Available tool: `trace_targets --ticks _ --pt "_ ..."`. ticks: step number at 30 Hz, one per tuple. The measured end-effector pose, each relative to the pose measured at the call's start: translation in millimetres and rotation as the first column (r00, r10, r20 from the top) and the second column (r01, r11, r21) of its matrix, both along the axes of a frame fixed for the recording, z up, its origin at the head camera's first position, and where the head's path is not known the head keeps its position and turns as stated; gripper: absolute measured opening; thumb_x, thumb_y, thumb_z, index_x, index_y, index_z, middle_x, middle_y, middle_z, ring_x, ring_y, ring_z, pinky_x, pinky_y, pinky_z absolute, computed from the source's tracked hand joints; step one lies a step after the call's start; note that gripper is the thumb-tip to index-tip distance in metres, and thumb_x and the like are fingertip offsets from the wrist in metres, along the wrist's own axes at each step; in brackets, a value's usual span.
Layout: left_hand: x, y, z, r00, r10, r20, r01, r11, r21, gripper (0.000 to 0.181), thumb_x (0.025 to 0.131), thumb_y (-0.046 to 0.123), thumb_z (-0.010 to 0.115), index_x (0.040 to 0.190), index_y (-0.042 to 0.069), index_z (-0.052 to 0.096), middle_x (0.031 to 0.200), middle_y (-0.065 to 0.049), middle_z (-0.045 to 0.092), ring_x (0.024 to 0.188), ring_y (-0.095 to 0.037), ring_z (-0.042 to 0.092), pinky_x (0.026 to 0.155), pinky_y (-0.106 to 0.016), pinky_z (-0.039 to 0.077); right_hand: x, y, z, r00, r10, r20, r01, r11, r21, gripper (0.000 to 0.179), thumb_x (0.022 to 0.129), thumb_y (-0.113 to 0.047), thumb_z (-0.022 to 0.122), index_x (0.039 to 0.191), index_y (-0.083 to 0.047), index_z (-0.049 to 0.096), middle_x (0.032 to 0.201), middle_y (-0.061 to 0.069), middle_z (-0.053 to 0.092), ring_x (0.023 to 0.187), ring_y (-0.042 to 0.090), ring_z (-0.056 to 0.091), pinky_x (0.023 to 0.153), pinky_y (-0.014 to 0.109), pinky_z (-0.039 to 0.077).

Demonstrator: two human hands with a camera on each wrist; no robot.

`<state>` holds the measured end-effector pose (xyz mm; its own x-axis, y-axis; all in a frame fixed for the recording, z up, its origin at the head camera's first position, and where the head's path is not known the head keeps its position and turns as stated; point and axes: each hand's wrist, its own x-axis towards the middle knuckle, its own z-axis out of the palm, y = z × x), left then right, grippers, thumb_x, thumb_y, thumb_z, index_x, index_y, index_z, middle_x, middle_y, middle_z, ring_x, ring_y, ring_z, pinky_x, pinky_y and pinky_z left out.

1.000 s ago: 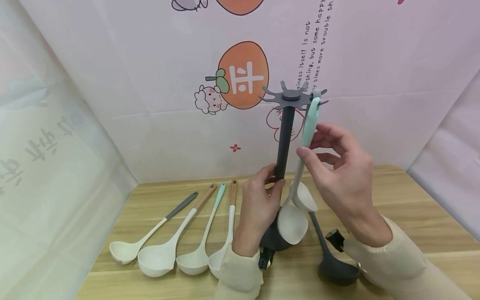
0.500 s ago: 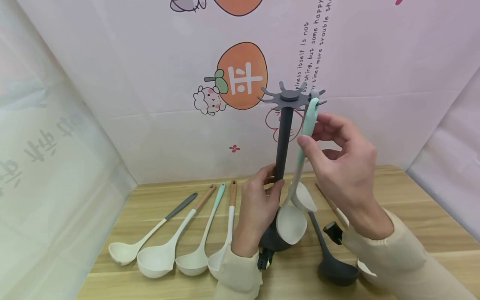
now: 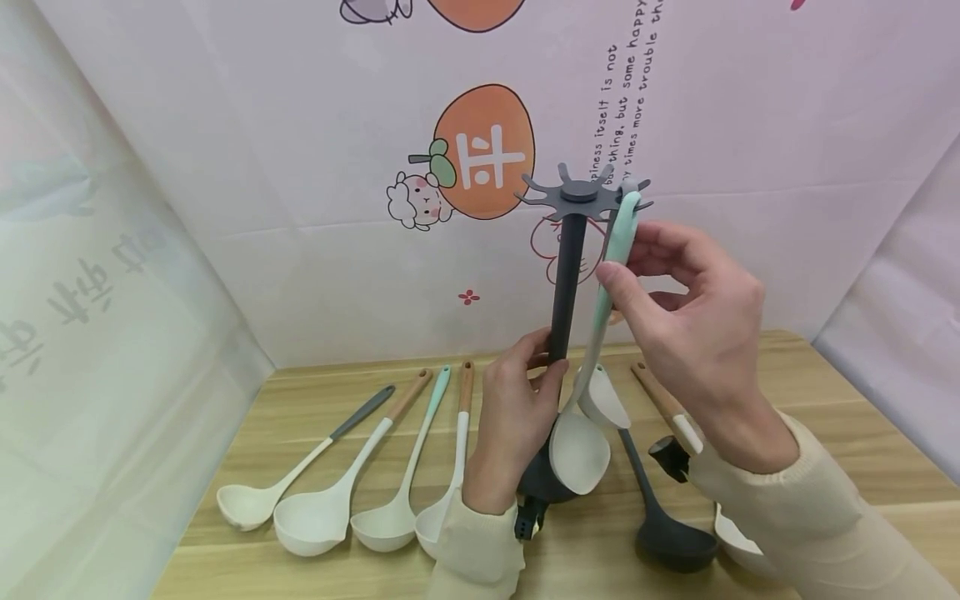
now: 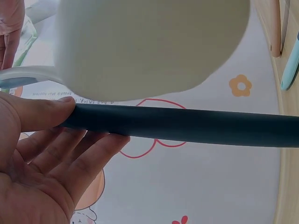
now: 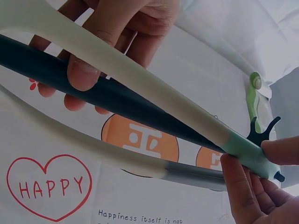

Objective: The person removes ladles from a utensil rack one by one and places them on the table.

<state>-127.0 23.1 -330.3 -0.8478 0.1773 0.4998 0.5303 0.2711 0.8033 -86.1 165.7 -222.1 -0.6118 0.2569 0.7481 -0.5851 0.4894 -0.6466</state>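
Note:
My left hand (image 3: 517, 417) grips the dark upright pole (image 3: 568, 283) of a utensil stand with a ring of prongs on top. My right hand (image 3: 693, 308) pinches the mint handle of a cream ladle (image 5: 182, 107) between thumb and fingers. The handle's end is at the right-hand prongs, and a dark prong tip shows beside it in the right wrist view. Whether it passes through the handle's hole, I cannot tell. Beside it a grey-handled cream ladle (image 5: 126, 151) hangs from the stand. The held ladle's bowl (image 3: 580, 454) partly covers the stand's dark base.
Several white and cream ladles lie side by side on the wooden table at left, among them a grey-handled ladle (image 3: 300, 467) and a mint-handled ladle (image 3: 401, 500). At right lie a black ladle (image 3: 671, 533) and a wooden-handled one (image 3: 663, 400). A printed cloth (image 3: 360, 283) stands behind.
My right hand has moved up the mint handle and slightly right. The ladle's bowl has shifted a little left and down. My left hand stays on the pole.

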Motion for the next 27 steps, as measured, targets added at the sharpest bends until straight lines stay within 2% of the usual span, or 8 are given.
trace_targets --ticks 5,17,27 --pt "0.2 -0.4 -0.2 1.000 0.000 -0.019 0.000 1.000 0.005 0.035 0.096 -0.001 0.073 0.131 0.000 0.069 0.115 -0.015 0.078 0.101 -0.026 0.079 0.080 -0.022 0.065 0.4 1.0 2.6 1.000 -0.007 0.002 0.007 1.000 -0.004 0.031 0.088 -0.004 0.082 0.118 -0.001 0.075 0.094 -0.013 0.076 0.084 0.006 0.074 0.065 0.011 0.060" --pt "1.2 -0.5 1.0 1.000 0.002 -0.012 -0.002 1.000 0.006 0.036 0.096 -0.001 0.073 0.132 0.001 0.069 0.117 -0.016 0.078 0.103 -0.027 0.079 0.080 -0.022 0.065 4.1 4.6 3.9 1.000 0.009 -0.004 -0.009 1.000 -0.024 0.031 0.088 -0.001 0.082 0.118 -0.005 0.076 0.095 -0.008 0.078 0.083 0.008 0.074 0.065 0.014 0.061" --pt "1.6 -0.7 0.7 1.000 0.007 0.022 -0.007 1.000 -0.010 0.036 0.097 0.003 0.073 0.133 0.003 0.069 0.119 -0.014 0.077 0.105 -0.025 0.079 0.082 -0.023 0.064 8.1 8.8 4.3 1.000 -0.008 -0.004 0.008 1.000 -0.023 0.033 0.087 0.000 0.082 0.118 -0.006 0.076 0.096 -0.009 0.078 0.084 0.007 0.075 0.066 0.012 0.060"
